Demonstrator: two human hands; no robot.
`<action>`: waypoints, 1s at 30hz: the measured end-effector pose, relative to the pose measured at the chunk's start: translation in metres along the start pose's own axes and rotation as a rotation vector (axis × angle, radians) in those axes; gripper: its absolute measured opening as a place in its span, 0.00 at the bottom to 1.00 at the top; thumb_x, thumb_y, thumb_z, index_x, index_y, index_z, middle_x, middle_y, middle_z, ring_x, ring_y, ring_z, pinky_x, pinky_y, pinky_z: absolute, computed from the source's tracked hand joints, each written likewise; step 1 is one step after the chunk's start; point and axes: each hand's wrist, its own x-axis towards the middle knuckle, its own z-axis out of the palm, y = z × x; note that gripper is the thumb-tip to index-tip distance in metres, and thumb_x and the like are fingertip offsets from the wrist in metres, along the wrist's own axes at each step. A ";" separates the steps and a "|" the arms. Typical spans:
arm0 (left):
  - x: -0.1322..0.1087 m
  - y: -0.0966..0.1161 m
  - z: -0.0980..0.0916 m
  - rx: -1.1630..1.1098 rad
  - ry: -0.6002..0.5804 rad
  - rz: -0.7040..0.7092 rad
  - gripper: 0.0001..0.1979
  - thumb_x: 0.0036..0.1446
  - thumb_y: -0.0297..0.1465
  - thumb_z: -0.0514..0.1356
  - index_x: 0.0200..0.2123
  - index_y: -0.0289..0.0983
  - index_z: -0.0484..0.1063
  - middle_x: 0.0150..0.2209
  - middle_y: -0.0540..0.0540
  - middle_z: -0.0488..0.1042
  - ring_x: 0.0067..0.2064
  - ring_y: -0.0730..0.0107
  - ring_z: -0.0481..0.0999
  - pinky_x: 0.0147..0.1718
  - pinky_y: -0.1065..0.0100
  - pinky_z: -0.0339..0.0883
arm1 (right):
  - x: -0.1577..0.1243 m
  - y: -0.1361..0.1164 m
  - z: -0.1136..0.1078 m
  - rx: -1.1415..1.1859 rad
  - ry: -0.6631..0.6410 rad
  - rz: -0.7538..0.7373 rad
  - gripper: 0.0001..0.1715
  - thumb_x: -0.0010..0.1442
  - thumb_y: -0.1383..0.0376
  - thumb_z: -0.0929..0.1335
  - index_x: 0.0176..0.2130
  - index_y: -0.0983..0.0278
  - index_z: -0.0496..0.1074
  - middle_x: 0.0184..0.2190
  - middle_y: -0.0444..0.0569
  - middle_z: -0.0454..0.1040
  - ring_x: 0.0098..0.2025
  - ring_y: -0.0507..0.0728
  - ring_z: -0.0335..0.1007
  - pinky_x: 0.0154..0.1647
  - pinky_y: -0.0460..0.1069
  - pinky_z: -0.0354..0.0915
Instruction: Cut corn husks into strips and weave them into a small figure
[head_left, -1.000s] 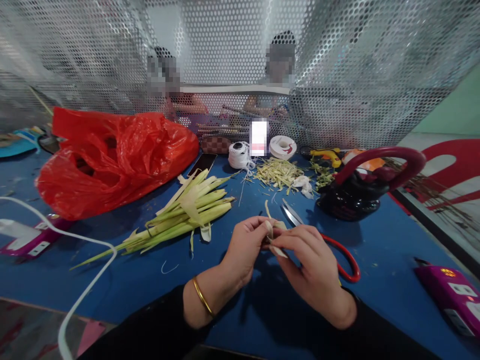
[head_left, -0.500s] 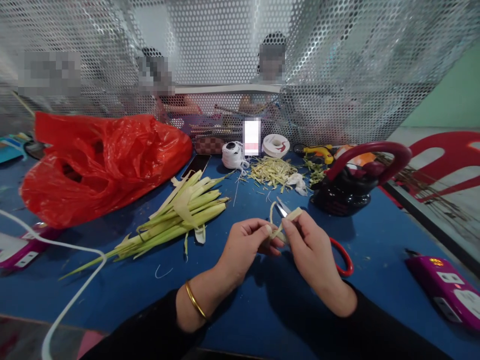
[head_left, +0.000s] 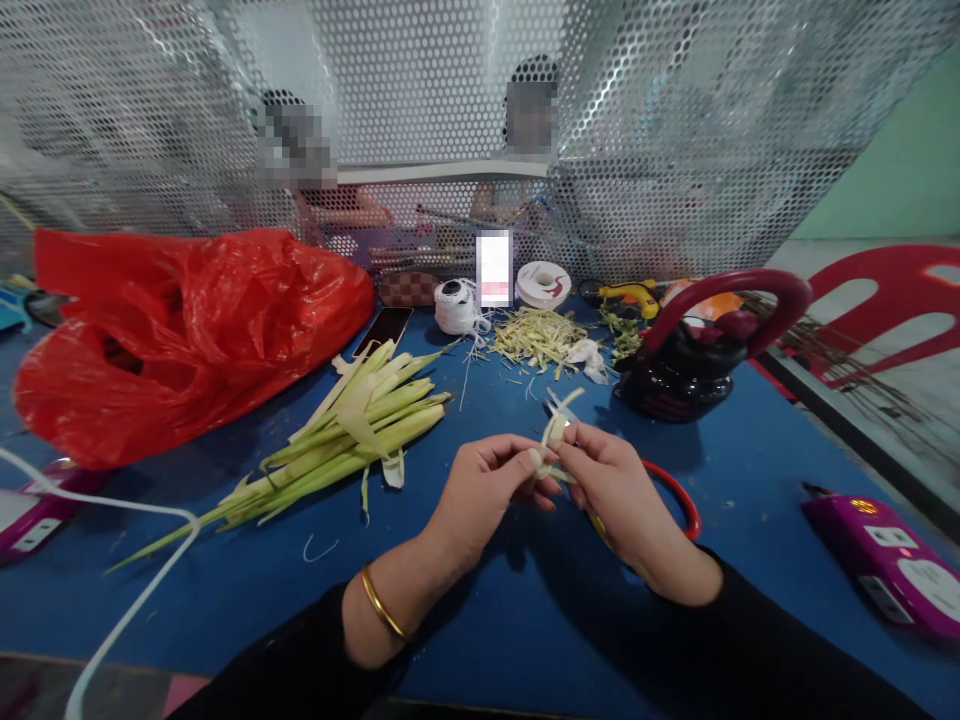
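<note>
Over the blue table, my left hand (head_left: 499,478) pinches a pale plant strip (head_left: 550,430) between thumb and fingers. My right hand (head_left: 611,480) grips the same strip close by, and the two hands' fingertips nearly meet. One end of the strip curves up above the fingers. Beneath my right hand lie red-handled scissors (head_left: 686,510), their blades partly covered by the strip and fingers. Left of my hands rests a bundle of pale green stalks and leaves (head_left: 375,425). Beyond my hands is a heap of short plant cuttings (head_left: 536,338).
A red plastic bag (head_left: 202,330) fills the back left. Behind stand white string (head_left: 457,308), a lit phone (head_left: 494,265) and a ribbon spool (head_left: 544,287). A black pot with a dark red handle (head_left: 679,380) stands right. Power strips (head_left: 885,560) and a white cable (head_left: 142,590) flank the table.
My right hand has shifted slightly left and closer to my left fingers. The strip's free end now curves upward to the right. The camera view has moved a little.
</note>
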 end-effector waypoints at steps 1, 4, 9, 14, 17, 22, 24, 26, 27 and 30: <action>0.000 0.000 0.000 0.006 -0.012 -0.011 0.12 0.49 0.37 0.67 0.31 0.32 0.79 0.23 0.44 0.78 0.23 0.71 0.74 0.27 0.70 0.69 | 0.000 0.000 0.000 0.038 0.004 0.028 0.16 0.55 0.55 0.71 0.29 0.64 0.68 0.14 0.36 0.63 0.14 0.45 0.51 0.14 0.42 0.46; 0.001 0.001 -0.002 0.009 0.006 -0.034 0.12 0.49 0.36 0.66 0.31 0.32 0.78 0.24 0.44 0.78 0.23 0.72 0.75 0.27 0.70 0.69 | -0.002 -0.003 -0.002 0.115 0.011 0.074 0.22 0.53 0.55 0.73 0.43 0.64 0.70 0.17 0.37 0.68 0.14 0.46 0.55 0.14 0.41 0.49; 0.006 0.002 -0.007 -0.070 0.076 -0.088 0.09 0.50 0.34 0.64 0.30 0.33 0.77 0.24 0.44 0.78 0.23 0.73 0.74 0.28 0.70 0.70 | -0.008 -0.015 -0.006 0.147 -0.040 -0.073 0.18 0.55 0.57 0.72 0.44 0.63 0.71 0.19 0.41 0.74 0.17 0.49 0.64 0.20 0.45 0.62; 0.006 0.003 -0.008 -0.063 0.062 -0.081 0.08 0.49 0.33 0.64 0.27 0.33 0.76 0.23 0.47 0.75 0.24 0.72 0.73 0.28 0.70 0.70 | -0.009 -0.028 -0.012 0.214 -0.227 -0.102 0.11 0.54 0.63 0.68 0.36 0.65 0.78 0.27 0.50 0.79 0.24 0.55 0.74 0.28 0.50 0.71; 0.005 0.004 -0.008 -0.030 0.033 -0.066 0.10 0.50 0.35 0.65 0.26 0.33 0.75 0.22 0.47 0.76 0.24 0.71 0.74 0.29 0.69 0.69 | -0.009 -0.030 -0.013 0.218 -0.270 -0.079 0.13 0.52 0.64 0.68 0.38 0.64 0.79 0.30 0.51 0.81 0.26 0.56 0.76 0.29 0.52 0.72; 0.003 0.007 -0.008 0.030 -0.036 -0.074 0.12 0.48 0.38 0.67 0.26 0.33 0.77 0.23 0.46 0.77 0.24 0.70 0.75 0.28 0.69 0.69 | -0.009 -0.021 -0.012 -0.090 -0.118 -0.343 0.05 0.58 0.63 0.71 0.34 0.62 0.78 0.27 0.46 0.78 0.24 0.53 0.71 0.26 0.49 0.68; 0.002 0.008 -0.007 0.053 -0.081 -0.087 0.12 0.47 0.38 0.67 0.26 0.33 0.77 0.23 0.45 0.77 0.24 0.70 0.75 0.28 0.69 0.69 | -0.007 -0.017 -0.013 -0.254 -0.026 -0.566 0.06 0.59 0.67 0.69 0.32 0.61 0.78 0.29 0.46 0.77 0.31 0.54 0.72 0.32 0.50 0.68; 0.000 0.008 -0.007 0.065 -0.118 -0.106 0.13 0.47 0.39 0.68 0.27 0.33 0.78 0.23 0.45 0.77 0.24 0.70 0.76 0.28 0.69 0.69 | -0.005 -0.016 -0.014 -0.360 -0.001 -0.730 0.08 0.60 0.70 0.68 0.31 0.60 0.78 0.35 0.48 0.76 0.39 0.57 0.72 0.40 0.51 0.67; 0.000 0.008 -0.007 0.068 -0.133 -0.114 0.13 0.48 0.39 0.67 0.27 0.33 0.77 0.23 0.44 0.77 0.24 0.70 0.76 0.28 0.70 0.69 | -0.004 -0.015 -0.015 -0.400 -0.011 -0.754 0.09 0.60 0.70 0.67 0.31 0.61 0.77 0.36 0.48 0.76 0.41 0.57 0.72 0.42 0.52 0.66; -0.001 0.008 -0.006 0.061 -0.158 -0.129 0.13 0.48 0.39 0.67 0.27 0.33 0.77 0.24 0.44 0.78 0.24 0.70 0.76 0.28 0.71 0.69 | -0.003 -0.014 -0.014 -0.505 -0.041 -0.663 0.11 0.63 0.69 0.65 0.29 0.62 0.71 0.28 0.45 0.72 0.32 0.54 0.68 0.35 0.49 0.64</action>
